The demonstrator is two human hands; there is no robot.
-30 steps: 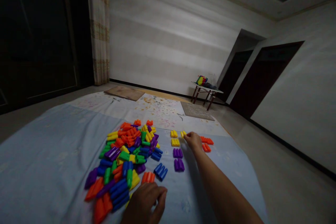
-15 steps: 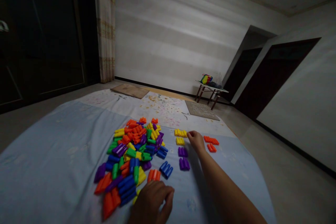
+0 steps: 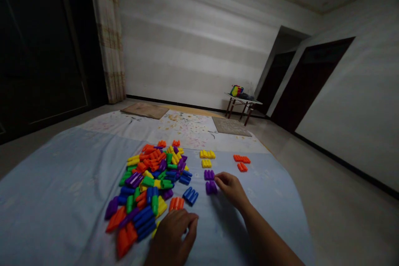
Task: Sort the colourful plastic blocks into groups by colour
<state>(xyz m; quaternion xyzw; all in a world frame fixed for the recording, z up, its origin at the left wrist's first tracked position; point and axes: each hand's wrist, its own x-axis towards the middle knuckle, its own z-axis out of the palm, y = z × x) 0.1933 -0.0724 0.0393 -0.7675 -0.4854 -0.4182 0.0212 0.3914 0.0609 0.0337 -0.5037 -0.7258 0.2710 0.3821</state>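
My right hand (image 3: 229,187) has its thumb and forefinger together at the right side of two purple pieces (image 3: 209,175), one in front of the other; whether it grips one is too small to tell. My left hand (image 3: 176,232) rests near the front of the pile with curled fingers, just below an orange piece (image 3: 176,203); anything in it is hidden. A blue piece (image 3: 190,195) lies between the hands. Yellow pieces (image 3: 207,154) sit behind the purple ones. Two orange pieces (image 3: 242,159) are farther right.
A mixed pile of coloured plastic pieces (image 3: 152,181) covers the cloth (image 3: 75,183) left of centre. Two flat mats (image 3: 232,126) lie at the far edge. Beyond stands a small table (image 3: 243,99) with a colourful bag.
My right hand has moved from the yellow pieces toward me, to the purple ones. The left hand keeps its place by the orange piece. The whole view has shifted slightly.
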